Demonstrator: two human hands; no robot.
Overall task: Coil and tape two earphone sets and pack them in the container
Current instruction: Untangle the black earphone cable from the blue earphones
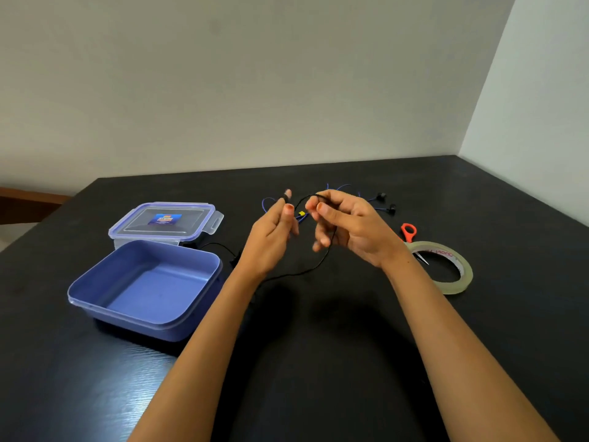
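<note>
Above the table's middle, my left hand (274, 231) holds black earphone cord wound round its raised fingers. My right hand (342, 220) pinches the same black earphone cable (322, 261), which arcs between the hands, hangs down and trails left across the table. A blue earphone set (379, 202) with black earbuds lies loose on the table behind my hands. The blue container (95, 293) sits open at the left, nothing inside it. A roll of clear tape (459, 285) lies on the table at the right.
The container's clear lid (210, 215) with a blue label lies behind the container. Orange-handled scissors (408, 231) rest partly under the tape roll. The black table (318, 346) meets white walls at the back and right.
</note>
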